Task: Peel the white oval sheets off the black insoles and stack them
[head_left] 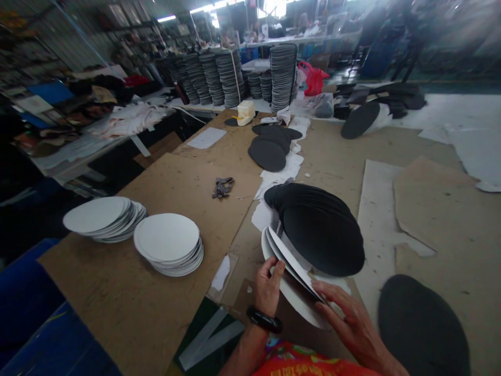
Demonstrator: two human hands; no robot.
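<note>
Several white oval sheets (291, 284) stand tilted near the table's front edge, fanned apart, with dark material between them. My left hand (269, 284) pinches their left edge between thumb and fingers; a black bracelet circles that wrist. On the right, my right hand (344, 313) grips the sheets' lower right edge, thumb below and fingers on top. Right behind the sheets lies a fanned pile of black oval pieces (321, 230). A single dark oval (422, 324) rests at the right front.
Two stacks of white ovals, one nearer (167, 237) and one at far left (97, 215), sit on the brown board. A grey rag (223, 187) lies behind them. Dark ovals (268, 151), a yellowish container (246, 113), tall stacks (282, 75) and a red bag (313, 78) are farther back.
</note>
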